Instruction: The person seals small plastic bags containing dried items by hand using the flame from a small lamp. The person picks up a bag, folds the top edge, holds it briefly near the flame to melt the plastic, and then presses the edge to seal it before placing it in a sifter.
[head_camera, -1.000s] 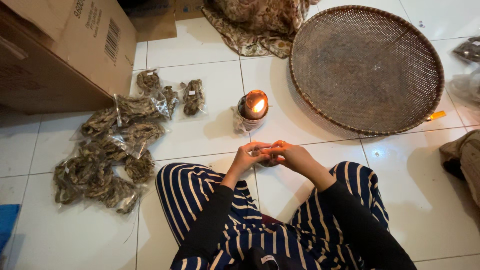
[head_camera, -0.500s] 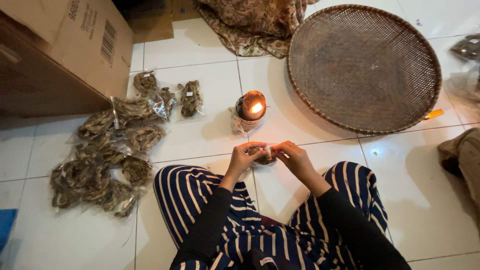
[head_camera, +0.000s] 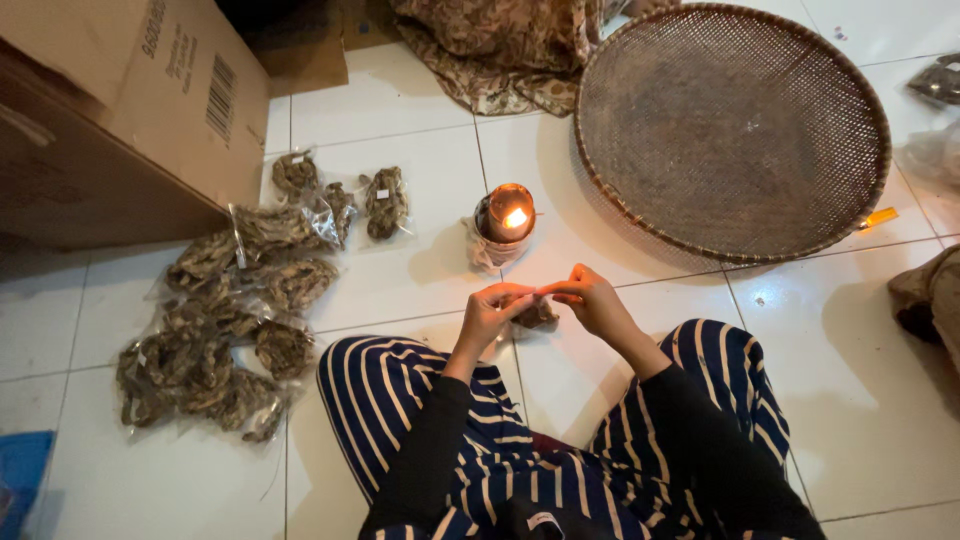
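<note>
Left hand (head_camera: 488, 312) and right hand (head_camera: 592, 298) meet fingertip to fingertip, pinched shut on the top edge of a small clear packet (head_camera: 537, 313) hanging just below them. Lit candle (head_camera: 507, 214) sits just beyond the pinch; filled packets (head_camera: 230, 300) lie well left.

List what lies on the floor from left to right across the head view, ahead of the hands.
Cardboard box → heap of clear packets of dried brown stuff → lit lamp → round woven tray. Nearer the camera, the left hand and right hand meet over a small packet.
</note>
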